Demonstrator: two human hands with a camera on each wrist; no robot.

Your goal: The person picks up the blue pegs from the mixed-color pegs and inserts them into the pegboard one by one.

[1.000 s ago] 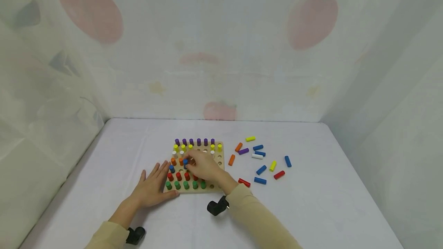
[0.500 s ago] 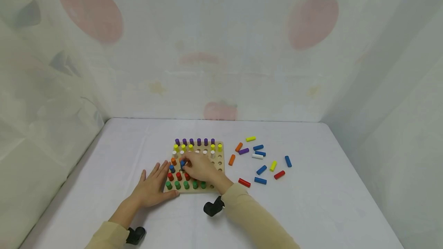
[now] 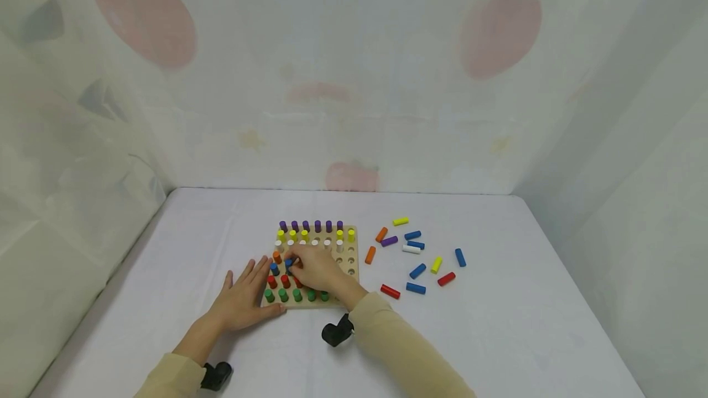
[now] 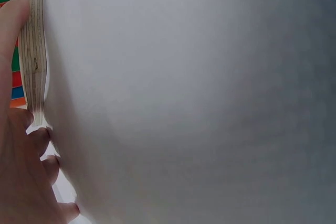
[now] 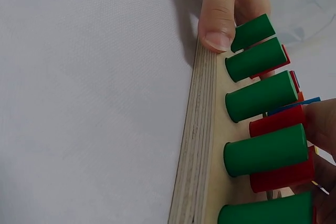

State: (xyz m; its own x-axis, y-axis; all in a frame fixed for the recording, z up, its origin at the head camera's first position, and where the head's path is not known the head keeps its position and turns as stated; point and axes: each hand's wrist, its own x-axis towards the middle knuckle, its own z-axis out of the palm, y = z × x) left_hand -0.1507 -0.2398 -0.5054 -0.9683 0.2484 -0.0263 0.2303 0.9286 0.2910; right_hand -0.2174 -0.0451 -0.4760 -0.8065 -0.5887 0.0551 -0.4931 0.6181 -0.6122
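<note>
A wooden pegboard [image 3: 355,250] lies on the table with rows of coloured pegs standing in it. My left hand [image 3: 240,303] rests at its left side with straight, spread fingers, the thumb on the front corner. In the right wrist view that thumb [image 5: 218,30] touches the board beside the green pegs [image 5: 261,97]. Over the board, my right hand [image 3: 319,270] pinches a blue peg [image 3: 288,264] just right of a standing blue peg [image 3: 274,269]. Whether the pinched peg's lower end is in a hole cannot be seen. The right hand covers part of the middle rows.
Loose pegs lie scattered right of the board, among them a red peg [image 3: 389,292], a white peg [image 3: 411,249], an orange peg [image 3: 370,255] and several blue ones. A white cloth covers the table [image 3: 514,324]. Printed curtains [image 3: 354,78] hang behind and at both sides.
My right hand has shifted slightly left and towards me with the blue peg, closer to the standing blue peg. The left hand and the loose pegs stay put.
</note>
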